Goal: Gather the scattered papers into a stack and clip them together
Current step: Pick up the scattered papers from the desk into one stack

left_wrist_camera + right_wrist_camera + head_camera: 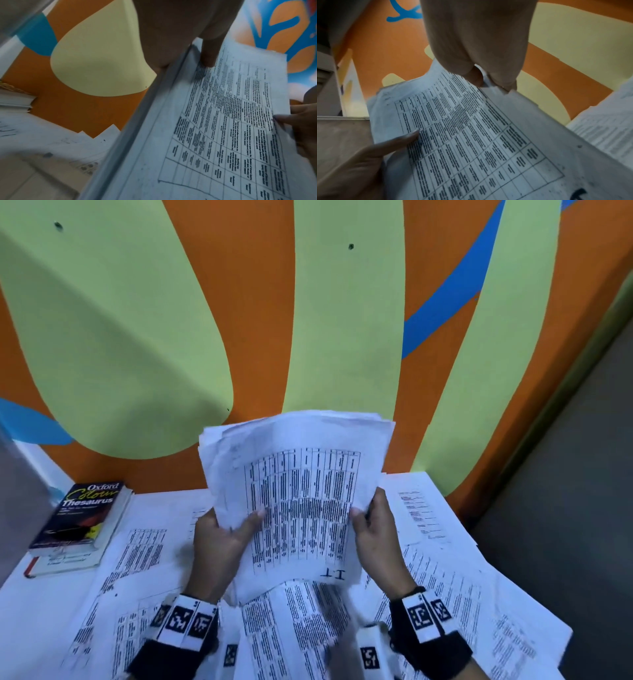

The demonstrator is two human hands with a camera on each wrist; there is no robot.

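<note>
Loose papers [294,628] lie scattered over the near half of the tabletop [41,607], overlapping at odd angles and reaching its right edge; most carry printed tables or columns of text. Above them, both hands hold a stack [298,494] of sheets clear of the tabletop, roughly upright and tilted back toward the wall. The left hand [222,537] grips the stack's left edge, thumb laid flat across the printed table on the top sheet, fingers behind. The right hand [376,529] grips the right edge the same way, thumb on the front, fingers curled round the back. In the wrist views each thumb presses the front sheet near its side edge. The stack's top edges are uneven, with several sheets poking out past the rest at the upper left. The top sheet bears a handwritten mark at its near edge. At the far left corner of the tabletop a thesaurus [82,515] lies on another book [65,563]. Behind stands a wall [260,302] painted orange, pale green and blue.
</note>
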